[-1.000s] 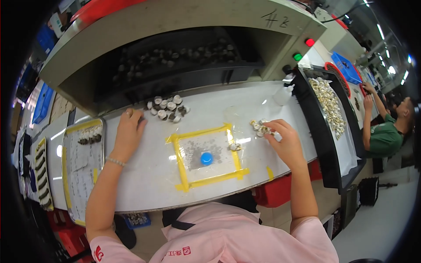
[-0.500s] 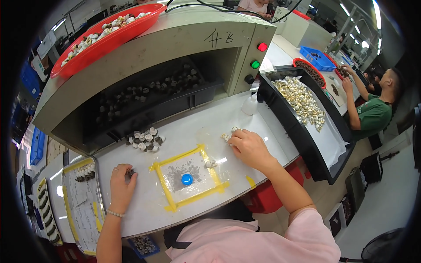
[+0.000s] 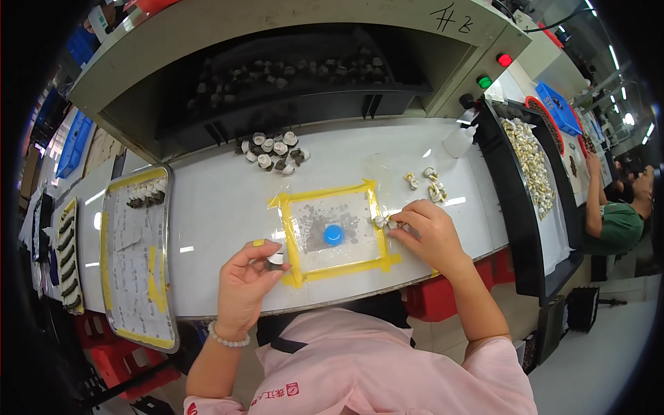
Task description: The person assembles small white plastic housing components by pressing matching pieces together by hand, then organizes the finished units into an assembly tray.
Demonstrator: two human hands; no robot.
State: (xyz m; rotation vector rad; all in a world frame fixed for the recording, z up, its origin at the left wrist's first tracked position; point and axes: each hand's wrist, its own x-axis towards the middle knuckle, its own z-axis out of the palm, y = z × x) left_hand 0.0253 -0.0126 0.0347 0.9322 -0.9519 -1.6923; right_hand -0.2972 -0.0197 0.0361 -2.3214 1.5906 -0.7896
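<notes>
My left hand pinches a small white-topped dark piece beside the left edge of a yellow-taped rectangle. A round blue cap sits inside that rectangle among grey spots. At the rectangle's right edge, the thumb and fingers of my right hand close on a small whitish piece; its kind is too small to make out. Another whitish piece lies on the tape beside it. Several cream-and-gold pieces rest beyond my right hand.
A cluster of white-topped dark pieces lies before the box-shaped machine. At left stands a metal tray with a row of pieces. A white squeeze bottle stands near the black bin at right. Beyond sits a person in green.
My left hand has moved right, bringing its dark piece to the taped rectangle. My right hand has come nearer, from the cream-and-gold pieces to the rectangle's edge. The view has shifted.
</notes>
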